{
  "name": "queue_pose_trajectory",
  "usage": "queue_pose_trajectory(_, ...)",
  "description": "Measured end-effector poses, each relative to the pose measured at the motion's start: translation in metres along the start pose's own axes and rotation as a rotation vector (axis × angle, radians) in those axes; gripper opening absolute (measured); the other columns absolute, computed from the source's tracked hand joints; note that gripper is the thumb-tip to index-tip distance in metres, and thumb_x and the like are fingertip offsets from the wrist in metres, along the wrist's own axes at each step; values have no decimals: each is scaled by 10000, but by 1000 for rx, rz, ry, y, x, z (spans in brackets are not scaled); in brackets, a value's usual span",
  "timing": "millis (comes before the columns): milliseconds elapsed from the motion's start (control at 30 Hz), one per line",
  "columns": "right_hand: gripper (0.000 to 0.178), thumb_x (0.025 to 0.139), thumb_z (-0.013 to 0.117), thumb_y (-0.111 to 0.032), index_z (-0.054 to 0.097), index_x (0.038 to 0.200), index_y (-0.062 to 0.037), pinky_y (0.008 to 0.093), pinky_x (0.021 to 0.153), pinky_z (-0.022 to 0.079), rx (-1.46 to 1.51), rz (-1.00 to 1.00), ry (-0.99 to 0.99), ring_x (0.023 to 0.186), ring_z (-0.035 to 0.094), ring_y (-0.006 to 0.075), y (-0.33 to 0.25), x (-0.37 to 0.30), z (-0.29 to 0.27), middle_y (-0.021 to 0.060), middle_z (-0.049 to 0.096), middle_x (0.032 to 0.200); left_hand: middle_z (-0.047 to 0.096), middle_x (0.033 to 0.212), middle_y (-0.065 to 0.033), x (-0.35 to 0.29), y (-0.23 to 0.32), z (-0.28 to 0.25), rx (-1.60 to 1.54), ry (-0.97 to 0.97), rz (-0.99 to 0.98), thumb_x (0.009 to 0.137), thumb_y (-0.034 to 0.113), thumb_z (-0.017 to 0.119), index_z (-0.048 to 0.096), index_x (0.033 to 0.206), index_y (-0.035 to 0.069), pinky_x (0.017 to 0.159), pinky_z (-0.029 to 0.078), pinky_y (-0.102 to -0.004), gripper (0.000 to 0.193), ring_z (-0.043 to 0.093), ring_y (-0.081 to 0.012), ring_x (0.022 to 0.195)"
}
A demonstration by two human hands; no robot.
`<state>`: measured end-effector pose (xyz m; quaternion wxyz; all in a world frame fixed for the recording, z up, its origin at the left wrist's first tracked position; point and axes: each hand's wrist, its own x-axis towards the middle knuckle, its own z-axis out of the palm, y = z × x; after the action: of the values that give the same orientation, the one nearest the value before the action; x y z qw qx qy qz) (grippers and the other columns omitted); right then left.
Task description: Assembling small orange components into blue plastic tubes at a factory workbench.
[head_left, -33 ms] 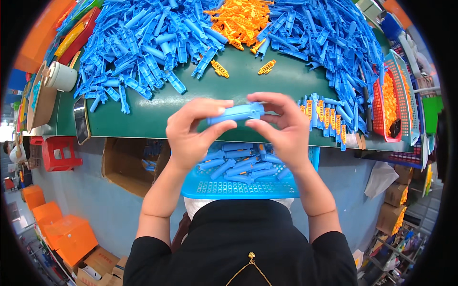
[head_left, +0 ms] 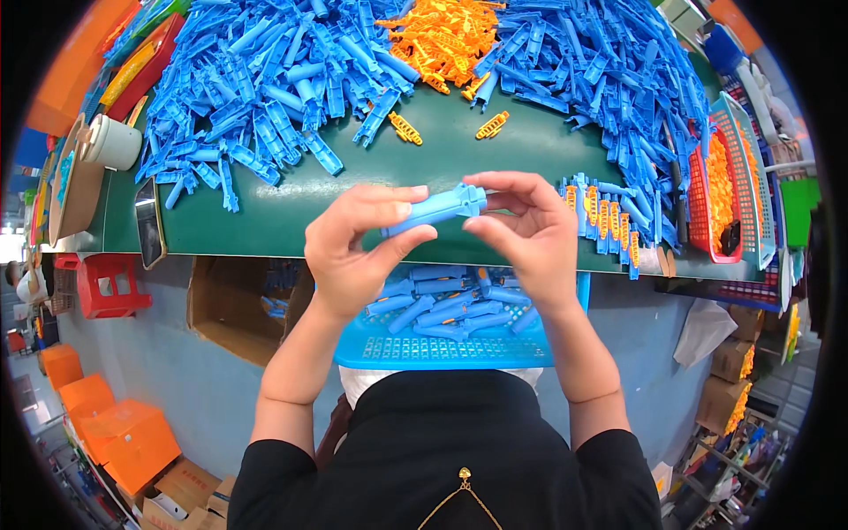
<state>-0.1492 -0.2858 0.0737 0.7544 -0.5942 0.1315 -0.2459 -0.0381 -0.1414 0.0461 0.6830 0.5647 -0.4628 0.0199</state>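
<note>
Above the table's front edge I hold a blue plastic part (head_left: 442, 207), long and hollow-looking, roughly level with its right end a little raised. My left hand (head_left: 353, 231) pinches its left end between thumb and fingers. At its right end my right hand (head_left: 530, 231) closes round it, the index fingertip touching the top corner; the thumb is near its underside. Just below both hands, a light blue basket (head_left: 450, 352) holds several similar blue parts (head_left: 459, 309). To the right, blue parts with orange toothed inserts (head_left: 604, 219) lie in a row.
Heaps of blue pieces (head_left: 274, 88) and orange inserts (head_left: 446, 40) cover the back of the green table (head_left: 291, 216). Two loose orange inserts (head_left: 406, 129) lie nearer. A phone (head_left: 150, 225) rests at the left edge, a red basket (head_left: 717, 199) at the right. Below stands a cardboard box (head_left: 234, 309).
The blue part's right end has tilted slightly upward. My right hand has shifted a little to the right, its thumb farther from the part.
</note>
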Motion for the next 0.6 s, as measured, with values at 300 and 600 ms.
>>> queue_pose_trajectory(300,147,797,657,15,584,924,27,264,844,464,26,107,-108,917,579,137,11,-1,-14,101,603,1001,652,841,-116,16,6,13,713,-302,262,644,30,753,637,1011,23,548,495,-305,384,615,-224,642)
queue_pose_trajectory(600,128,846,599,15,558,967,27,257,807,481,-70,88,-154,915,561,126,13,-2,-16,65,559,975,633,788,-115,12,-6,13,574,-316,303,677,47,741,623,1008,8,531,478,-302,354,608,-236,626)
